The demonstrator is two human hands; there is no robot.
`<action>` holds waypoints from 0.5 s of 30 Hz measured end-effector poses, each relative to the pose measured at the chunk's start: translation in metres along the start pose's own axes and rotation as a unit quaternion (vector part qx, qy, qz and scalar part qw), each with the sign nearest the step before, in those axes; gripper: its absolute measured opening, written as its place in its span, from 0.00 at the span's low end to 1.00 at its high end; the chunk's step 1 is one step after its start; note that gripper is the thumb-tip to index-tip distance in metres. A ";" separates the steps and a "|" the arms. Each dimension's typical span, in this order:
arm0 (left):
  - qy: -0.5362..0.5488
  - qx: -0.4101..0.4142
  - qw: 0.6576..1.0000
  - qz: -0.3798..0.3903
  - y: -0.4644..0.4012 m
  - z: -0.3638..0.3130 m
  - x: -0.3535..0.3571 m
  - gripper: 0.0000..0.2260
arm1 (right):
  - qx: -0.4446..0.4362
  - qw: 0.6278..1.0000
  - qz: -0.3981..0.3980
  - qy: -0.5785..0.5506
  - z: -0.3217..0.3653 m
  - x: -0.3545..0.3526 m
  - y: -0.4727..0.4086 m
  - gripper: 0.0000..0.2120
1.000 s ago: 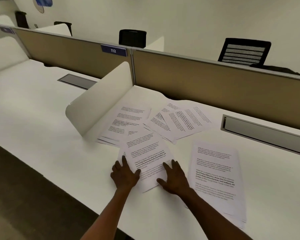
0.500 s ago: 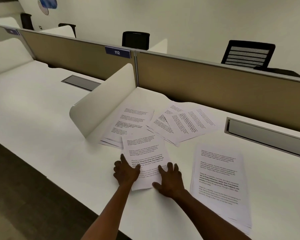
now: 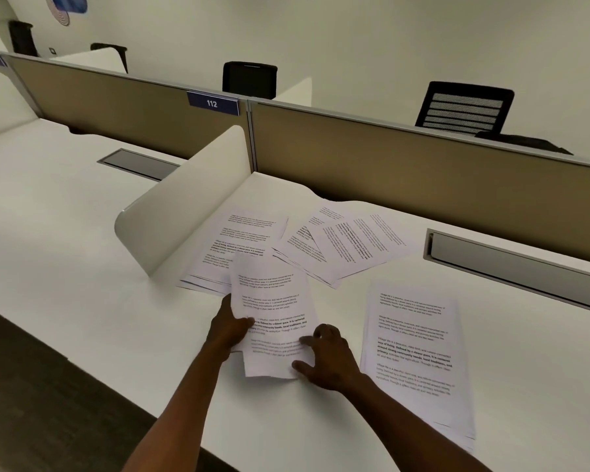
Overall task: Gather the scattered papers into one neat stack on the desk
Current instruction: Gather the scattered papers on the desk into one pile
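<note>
left hand grip pinching sheet, fingers hidden beneath; right hand spread.

A tan partition bears a blue "112" tag; black chairs stand behind.

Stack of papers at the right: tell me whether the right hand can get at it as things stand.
Probably yes. The right hand rests on the desk at the edge of the sheets that the left hand grips, and only bare desk lies between it and the stack of papers.
</note>
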State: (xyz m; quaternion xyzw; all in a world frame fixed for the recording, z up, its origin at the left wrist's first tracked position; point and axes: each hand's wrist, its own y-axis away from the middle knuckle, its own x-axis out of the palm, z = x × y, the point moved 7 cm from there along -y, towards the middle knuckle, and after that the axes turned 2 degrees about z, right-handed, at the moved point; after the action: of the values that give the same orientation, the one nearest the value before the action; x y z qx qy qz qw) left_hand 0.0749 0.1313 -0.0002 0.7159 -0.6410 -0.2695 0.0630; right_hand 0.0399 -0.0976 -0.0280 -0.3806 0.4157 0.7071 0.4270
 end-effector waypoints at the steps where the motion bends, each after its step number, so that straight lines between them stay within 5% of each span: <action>1: 0.007 0.010 1.000 0.011 0.001 0.000 0.005 0.30 | 0.010 1.000 -0.004 -0.028 -0.006 -0.003 0.002 0.33; 12: 0.204 -0.064 0.975 0.056 0.048 0.029 0.012 0.11 | 0.189 0.924 -0.065 -0.326 -0.043 -0.028 0.006 0.39; 15: 0.228 -0.055 0.968 0.092 0.057 0.029 0.012 0.10 | 0.195 0.853 -0.020 -0.485 -0.043 -0.023 0.008 0.33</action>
State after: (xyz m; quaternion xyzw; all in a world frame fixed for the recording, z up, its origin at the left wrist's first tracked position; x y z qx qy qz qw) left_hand 0.0117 0.1173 -0.0037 0.6919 -0.6567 -0.1270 0.2719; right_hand 0.0479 -0.1461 -0.0214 0.0932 0.2778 0.6979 0.6536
